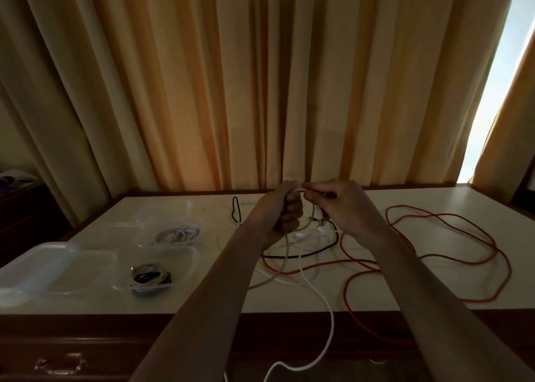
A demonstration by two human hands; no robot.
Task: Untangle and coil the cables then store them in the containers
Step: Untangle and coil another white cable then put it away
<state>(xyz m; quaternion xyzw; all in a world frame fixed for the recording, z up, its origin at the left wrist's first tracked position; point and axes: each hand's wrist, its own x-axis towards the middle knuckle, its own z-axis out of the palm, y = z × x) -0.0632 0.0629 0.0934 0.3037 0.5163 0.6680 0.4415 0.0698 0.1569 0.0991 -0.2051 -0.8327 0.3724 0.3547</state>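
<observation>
Hanging off the near table edge, the white cable trails down past the drawer front w/ its tail out of view at the bottom, then climbs away from the person, up over the table top to both hands. So its long axis runs near-to-far, roughly centre, slack end nearest the body. Left hand is curled round the cable w/ what looks like a few gathered turns in the fist; a grey cable also drops from it. Right hand sits just beside it, touching or nearly so, pinching the white strand at the top of the loop. Probably mid-coil: the next wrap has to draw slack up from the near side, twd the left fist. Beyond and under the hands lies the tangle, black cable and red cable sprawling to the right. Containers w/ coiled cables already in them sit left, nearer the left hand. Curtain closes off the back.
</observation>
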